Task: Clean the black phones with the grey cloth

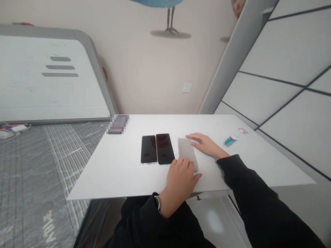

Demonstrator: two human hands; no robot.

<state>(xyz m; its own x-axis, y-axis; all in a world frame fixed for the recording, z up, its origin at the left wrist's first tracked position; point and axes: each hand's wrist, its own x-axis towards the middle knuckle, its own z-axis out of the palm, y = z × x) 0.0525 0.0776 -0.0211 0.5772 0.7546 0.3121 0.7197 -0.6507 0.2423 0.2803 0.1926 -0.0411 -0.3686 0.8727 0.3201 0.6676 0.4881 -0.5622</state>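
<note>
A light grey, flat rectangular piece [186, 151], perhaps a folded cloth or a sleeve, lies on the white table in front of me. My left hand [181, 177] rests palm down over its near end, fingers stretched out and thumb apart. At the far right corner of the same piece, my right hand [205, 144] touches the edge with its fingers extended. Just left of the grey piece lies a black-screened smartphone [165, 148]. Beside that one is a second smartphone [149, 149] with a clear rim. Whatever lies beneath my left palm is hidden.
A small white bottle [231, 139] with a coloured label lies on the right of the table [111, 172], near a pink-and-white slip [243, 131]. A blurred-out item [118, 124] sits at the far left corner. White panels [279, 100] border the right side.
</note>
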